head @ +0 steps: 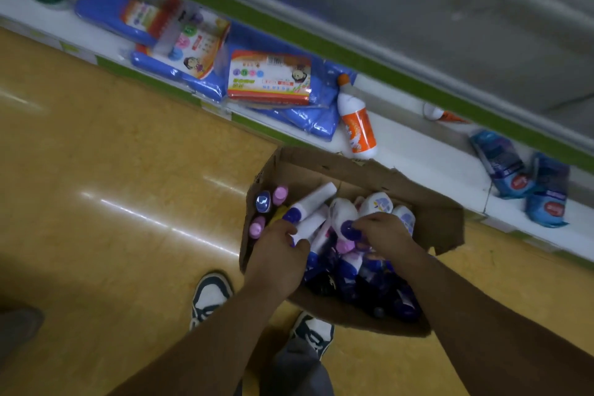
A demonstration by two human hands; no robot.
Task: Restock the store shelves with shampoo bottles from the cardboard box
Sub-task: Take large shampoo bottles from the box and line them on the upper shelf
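Note:
An open cardboard box [427, 202] stands on the floor against the lowest shelf [418, 151]. It is full of shampoo bottles, white with purple caps, plus a few with pink caps [280, 194]. My left hand [283, 251] reaches into the box and grips a white bottle [308, 224] near its purple end. Another white bottle [313, 201] lies just above it. My right hand [382, 230] is also in the box, its fingers pinching the purple cap of a rounder white bottle [345, 214]. Darker purple bottles [369, 280] fill the near part of the box.
On the bottom shelf lie blue plastic packs [106, 6] with colourful cards, an orange-and-white bottle [358, 124] on its side and blue pouches [504, 167] at the right. A green-edged shelf [321, 38] hangs above. My shoes [210, 296] stand on the yellow floor by the box.

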